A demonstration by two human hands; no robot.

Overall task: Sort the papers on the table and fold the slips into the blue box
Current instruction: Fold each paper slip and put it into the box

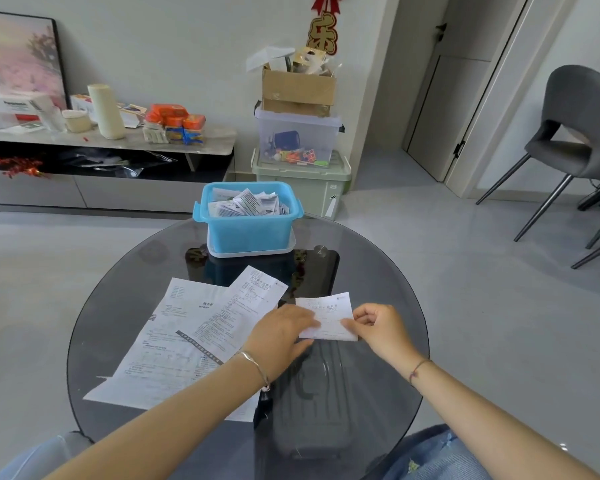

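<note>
Both edges of a light, floppy paper slip (329,317) before the blue box (248,233), probably its best holds, are pinched by our left hand (281,332) and right hand (378,327).

We see pale walls (174,46), a grey floor (465,271), a low cabinet (136,197), stacked storage boxes (297,133), a grey chair (582,109) and a door (440,109).

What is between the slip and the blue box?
In the head view, only bare glass table lies between the slip and the box. A sheet ends just left of that stretch.
</note>
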